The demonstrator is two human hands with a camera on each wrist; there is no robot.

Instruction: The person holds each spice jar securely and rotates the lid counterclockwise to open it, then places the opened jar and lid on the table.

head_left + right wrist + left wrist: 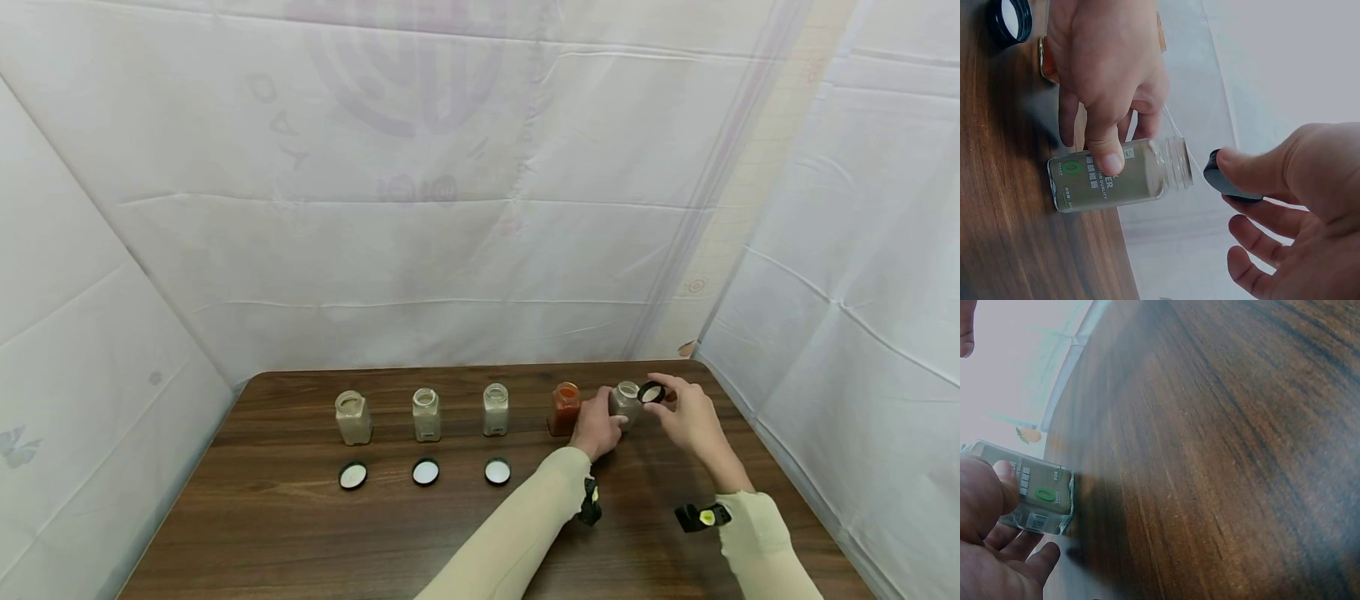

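Observation:
My left hand (597, 427) grips a clear glass spice jar (1138, 175) of grey-brown powder at the right of the row. The jar stands upright on the table, its threaded mouth uncovered, with my thumb across the printed label. In my right hand (692, 421) a black screw lid (1225, 178) is pinched between thumb and fingers, just beside the mouth and apart from it. The lid's pale inner face (652, 393) shows in the head view. Close left of my left hand is an uncovered jar of orange-red powder (565, 408).
Three uncovered jars of pale contents, left (354, 418), middle (427, 415) and right (496, 410), stand along the dark wooden table (300, 542). Before each lies a black lid, white side up. Another upturned lid (1010, 22) shows near the orange-red jar. White sheeting (450, 250) hangs behind.

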